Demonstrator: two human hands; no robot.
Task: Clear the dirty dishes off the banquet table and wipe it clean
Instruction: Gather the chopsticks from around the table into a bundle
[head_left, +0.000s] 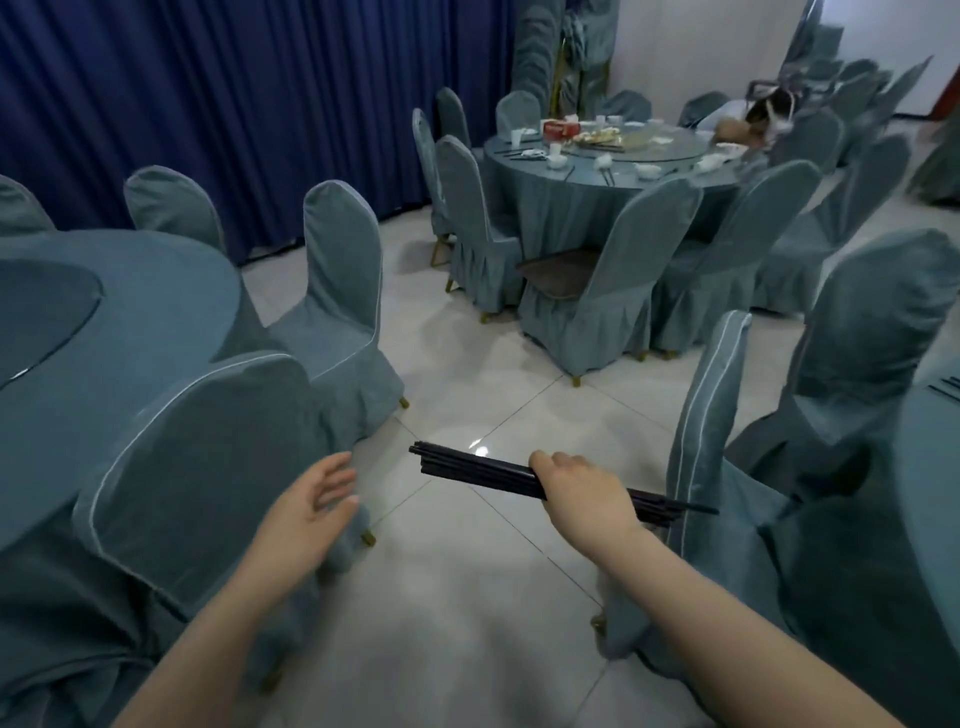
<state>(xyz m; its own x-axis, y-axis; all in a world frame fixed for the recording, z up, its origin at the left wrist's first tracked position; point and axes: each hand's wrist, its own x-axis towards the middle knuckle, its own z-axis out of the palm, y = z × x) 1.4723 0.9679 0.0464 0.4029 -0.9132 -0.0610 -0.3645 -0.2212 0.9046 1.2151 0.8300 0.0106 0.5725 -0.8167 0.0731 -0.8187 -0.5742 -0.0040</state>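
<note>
My right hand (576, 493) grips a bundle of black chopsticks (472, 465) around its middle, held level above the tiled floor, tips pointing left. My left hand (311, 506) hangs beside a chair back with fingers spread and holds nothing. A round banquet table (550, 197) under a blue-grey cloth stands at the far right, with white cups, small bowls, plates of leftovers and a red box (561, 128) on it. Another round table (156, 322) lies at my left. A third table's edge (930, 467) with more chopsticks on it shows at the far right.
Chairs in blue-grey covers ring every table; one (208, 467) is just left of my left hand and another (711, 431) just right of my right hand. A tiled aisle (467, 384) runs between them. Dark blue curtains (234, 104) hang behind. A person leans on the far table.
</note>
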